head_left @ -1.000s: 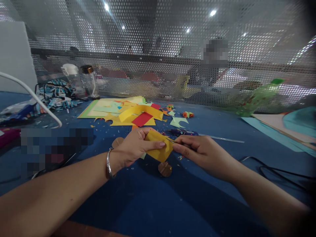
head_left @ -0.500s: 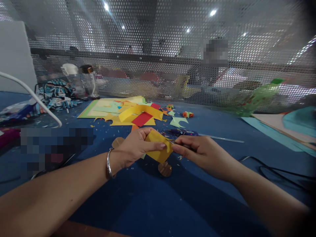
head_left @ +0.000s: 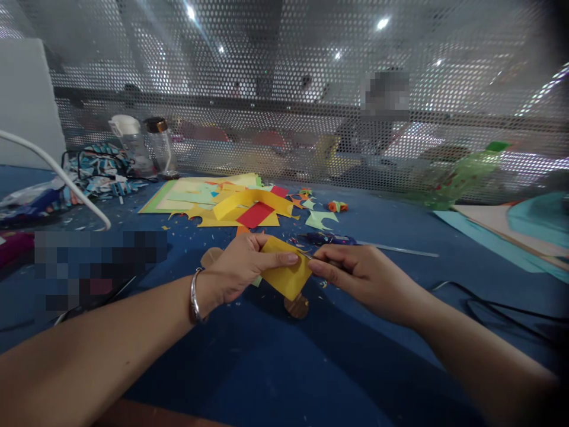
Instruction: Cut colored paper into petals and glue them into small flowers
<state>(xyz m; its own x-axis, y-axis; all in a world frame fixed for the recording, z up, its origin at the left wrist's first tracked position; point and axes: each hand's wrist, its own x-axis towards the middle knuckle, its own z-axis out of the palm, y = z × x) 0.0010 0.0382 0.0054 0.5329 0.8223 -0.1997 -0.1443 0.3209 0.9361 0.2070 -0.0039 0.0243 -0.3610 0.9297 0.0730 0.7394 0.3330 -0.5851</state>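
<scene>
A yellow piece of paper (head_left: 284, 279) is pinched by my left hand (head_left: 242, 267), thumb on top and fingers mostly hidden behind it. My right hand (head_left: 351, 267) is closed on what look like small scissors (head_left: 304, 254); only the slim metal tip shows, at the paper's upper right edge, and the handles are hidden in the fingers. Below the paper lies a round brown cardboard piece (head_left: 297, 307), partly covered by it. Another brown disc (head_left: 211, 257) sits behind my left wrist.
Beyond my hands lie coloured paper sheets and scraps (head_left: 178, 201), a red paper piece (head_left: 255, 214) and a blue glue gun (head_left: 329, 238) with a clear stick (head_left: 400, 249). Bottles (head_left: 160, 148) stand back left; a green bottle (head_left: 471, 175) and a black cable (head_left: 498, 305) are right.
The yellow paper has tilted slightly, its lower corner dropping over the brown cardboard piece. My hands keep nearly the same place and the same hold.
</scene>
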